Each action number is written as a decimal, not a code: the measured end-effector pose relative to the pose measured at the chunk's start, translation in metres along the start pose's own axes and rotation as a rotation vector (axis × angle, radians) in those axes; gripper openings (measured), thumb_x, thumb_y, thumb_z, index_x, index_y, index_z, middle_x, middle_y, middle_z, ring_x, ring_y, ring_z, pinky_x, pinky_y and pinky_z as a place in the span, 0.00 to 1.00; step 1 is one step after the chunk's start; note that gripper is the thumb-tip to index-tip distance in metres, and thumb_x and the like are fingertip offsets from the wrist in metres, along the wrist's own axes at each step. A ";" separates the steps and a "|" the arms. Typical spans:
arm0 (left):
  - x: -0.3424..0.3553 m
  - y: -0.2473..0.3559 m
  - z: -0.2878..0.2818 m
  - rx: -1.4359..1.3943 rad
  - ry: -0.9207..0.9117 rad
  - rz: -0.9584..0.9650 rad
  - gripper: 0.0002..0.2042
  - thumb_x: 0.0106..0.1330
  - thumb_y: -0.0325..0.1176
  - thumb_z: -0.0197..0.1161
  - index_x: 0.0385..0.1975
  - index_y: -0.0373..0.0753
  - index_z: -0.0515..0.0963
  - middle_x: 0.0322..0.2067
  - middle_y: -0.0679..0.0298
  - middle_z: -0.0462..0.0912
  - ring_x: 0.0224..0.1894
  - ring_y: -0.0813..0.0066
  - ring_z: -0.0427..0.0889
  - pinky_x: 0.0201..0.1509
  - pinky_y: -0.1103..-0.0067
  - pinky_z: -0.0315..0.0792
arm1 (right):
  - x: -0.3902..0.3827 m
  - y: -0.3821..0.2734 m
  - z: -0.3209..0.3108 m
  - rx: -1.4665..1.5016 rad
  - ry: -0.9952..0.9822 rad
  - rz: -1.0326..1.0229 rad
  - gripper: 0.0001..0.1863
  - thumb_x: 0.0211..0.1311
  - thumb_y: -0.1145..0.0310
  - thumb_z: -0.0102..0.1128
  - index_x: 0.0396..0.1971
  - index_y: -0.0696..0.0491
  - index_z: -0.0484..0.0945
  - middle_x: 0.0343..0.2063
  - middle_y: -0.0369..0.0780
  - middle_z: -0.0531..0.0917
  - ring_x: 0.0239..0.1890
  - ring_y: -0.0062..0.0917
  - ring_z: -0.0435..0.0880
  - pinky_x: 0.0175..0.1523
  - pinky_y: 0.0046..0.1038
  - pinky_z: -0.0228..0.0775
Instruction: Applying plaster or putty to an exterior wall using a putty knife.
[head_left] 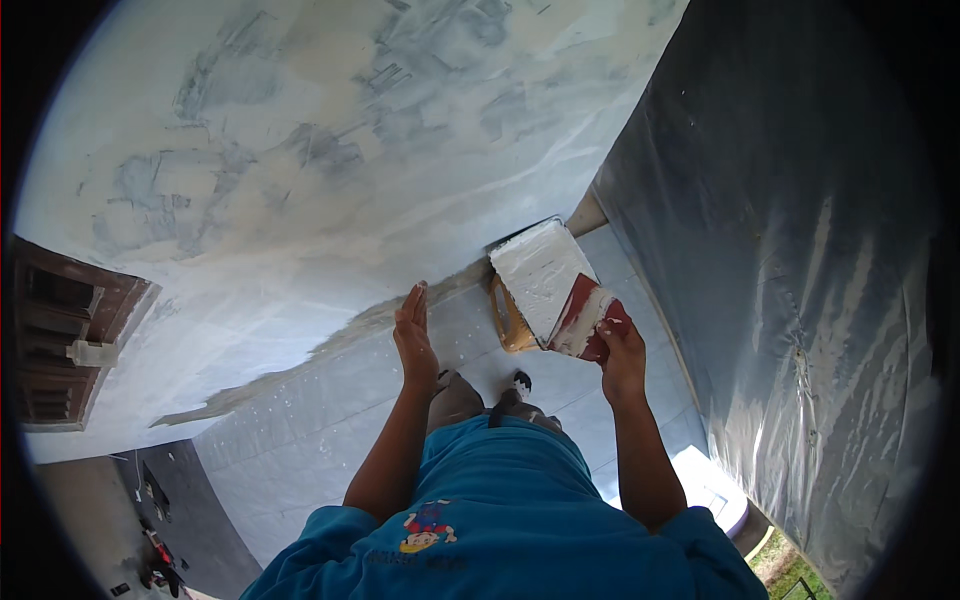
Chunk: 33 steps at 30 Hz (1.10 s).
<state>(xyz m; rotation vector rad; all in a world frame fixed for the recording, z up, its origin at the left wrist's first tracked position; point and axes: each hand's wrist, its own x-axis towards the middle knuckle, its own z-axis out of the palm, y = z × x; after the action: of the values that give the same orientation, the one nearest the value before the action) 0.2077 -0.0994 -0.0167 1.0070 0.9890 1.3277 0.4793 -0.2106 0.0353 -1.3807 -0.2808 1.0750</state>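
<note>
My right hand (622, 358) grips a reddish-brown flat spreader (585, 318), its face smeared with a band of white paste. The spreader overlaps the near right corner of a rectangular dark-rimmed tray (540, 270), which is thickly covered with white paste. Whether the two touch I cannot tell. Bits of white stick to my right fingers. To the left of the tray my left hand (413, 335) is raised and holds nothing, its fingers stretched out and close together. A white wall (340, 200) with grey patches rises in front of both hands.
Beneath the tray shows a yellow-brown piece with a slot (508, 318). Grey sheeting (310, 430) speckled with white covers the floor around my feet. Dark plastic sheeting (790, 230) hangs along the right. A brown wooden frame (75, 335) is set in the wall at left.
</note>
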 end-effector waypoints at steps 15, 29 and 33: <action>-0.004 -0.181 0.031 -0.014 0.119 -0.764 0.44 0.71 0.67 0.31 0.68 0.29 0.57 0.69 0.47 0.58 0.74 0.59 0.53 0.76 0.68 0.40 | 0.146 0.125 -0.080 -0.970 0.157 -0.002 0.15 0.53 0.71 0.58 0.42 0.58 0.79 0.34 0.49 0.85 0.36 0.38 0.85 0.44 0.35 0.75; 0.005 -0.362 0.081 -0.039 0.156 -0.879 0.49 0.67 0.72 0.31 0.70 0.29 0.50 0.72 0.46 0.50 0.75 0.57 0.47 0.77 0.66 0.37 | 0.380 0.245 -0.090 -1.349 0.152 -0.176 0.14 0.60 0.63 0.55 0.39 0.58 0.74 0.38 0.56 0.83 0.42 0.54 0.82 0.48 0.46 0.74; 0.001 -0.363 0.087 -0.045 0.220 -0.857 0.49 0.67 0.72 0.32 0.70 0.28 0.49 0.72 0.45 0.48 0.75 0.56 0.47 0.77 0.67 0.37 | 0.361 0.257 -0.094 -1.298 0.040 -0.179 0.14 0.59 0.64 0.55 0.38 0.58 0.74 0.37 0.56 0.83 0.41 0.54 0.82 0.47 0.47 0.74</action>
<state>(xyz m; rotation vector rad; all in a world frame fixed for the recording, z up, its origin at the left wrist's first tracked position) 0.3921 -0.0973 -0.3407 0.3107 1.3442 0.7325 0.6236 -0.0476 -0.3614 -2.4283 -1.1861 0.6632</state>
